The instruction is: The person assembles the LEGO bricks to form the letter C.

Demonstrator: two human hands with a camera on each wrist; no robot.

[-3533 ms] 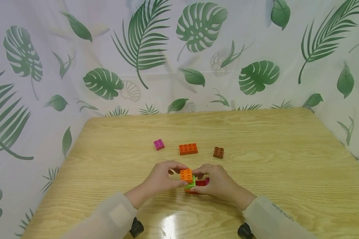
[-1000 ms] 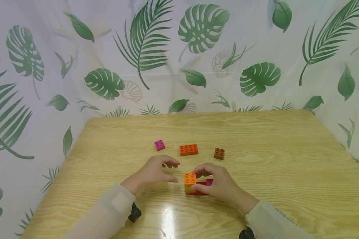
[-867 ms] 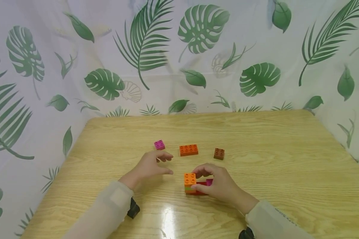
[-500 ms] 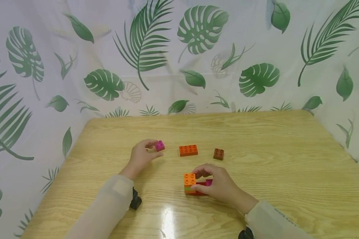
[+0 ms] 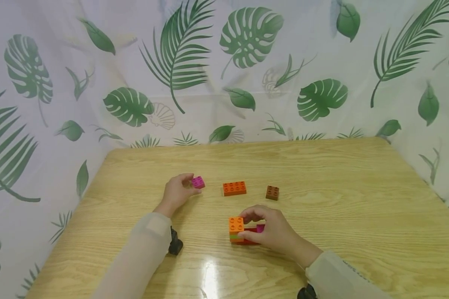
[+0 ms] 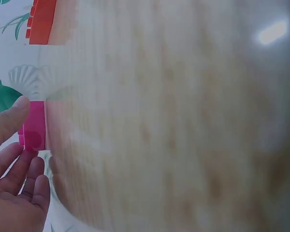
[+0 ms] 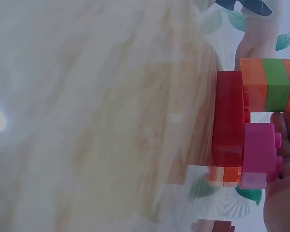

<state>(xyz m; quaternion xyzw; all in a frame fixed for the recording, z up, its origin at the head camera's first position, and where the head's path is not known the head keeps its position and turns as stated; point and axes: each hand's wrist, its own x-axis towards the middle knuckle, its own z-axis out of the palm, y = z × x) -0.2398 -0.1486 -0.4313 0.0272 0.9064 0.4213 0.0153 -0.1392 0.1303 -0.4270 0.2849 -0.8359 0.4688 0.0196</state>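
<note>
Left hand (image 5: pixel 176 192) farther out, fingers tight on magenta brick (image 5: pixel 198 182) (orange brick (image 5: pixel 234 188) nearby); right hand (image 5: pixel 275 229), fingers around stack (image 5: pixel 236 224).

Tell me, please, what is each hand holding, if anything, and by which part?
Left hand: the pink brick, pinched by opposite sides. Right hand: the orange-green tower, thumb on its near side; contact behind is hidden.

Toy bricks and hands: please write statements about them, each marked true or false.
1. The left hand pinches the loose pink brick. True.
2. Only one hand holds something. False: the right hand also holds the stack.
3. In the stack, a green brick lies between two orange bricks. True.
4. Red is the stack's top colour. False: the red brick lies under it.
5. In the head view, the brown brick is right of the long orange-red brick. True.
</note>
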